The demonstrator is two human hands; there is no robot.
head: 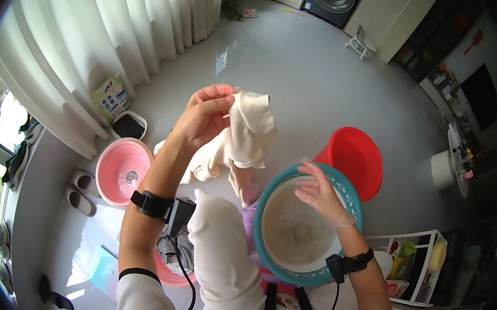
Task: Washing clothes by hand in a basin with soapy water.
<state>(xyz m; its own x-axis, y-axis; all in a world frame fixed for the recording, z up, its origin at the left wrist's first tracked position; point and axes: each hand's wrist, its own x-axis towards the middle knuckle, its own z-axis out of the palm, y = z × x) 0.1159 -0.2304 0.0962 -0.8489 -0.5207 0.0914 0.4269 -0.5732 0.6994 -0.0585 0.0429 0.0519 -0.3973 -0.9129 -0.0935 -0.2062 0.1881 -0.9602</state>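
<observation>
My left hand point(209, 116) pinches a cream cloth garment point(252, 127) between thumb and fingers, and its fabric hangs in folds in front of my raised knee. The garment's lower part partly covers my bare foot. My right hand point(322, 195), in a clear plastic glove, hovers above the right side of a teal basin point(264, 252) with a patterned rim. Its fingers are spread and hold nothing. Cloudy, greyish water point(294, 231) fills much of the basin. Black straps with small devices and cables circle both forearms.
A red bucket point(352, 163) adjoins the basin. Left are a pink basin point(114, 181), slippers point(80, 202) and another pink tub point(170, 277) with grey cloth point(179, 251), partly hidden by my arm. A white storage rack point(425, 268) stands at lower right.
</observation>
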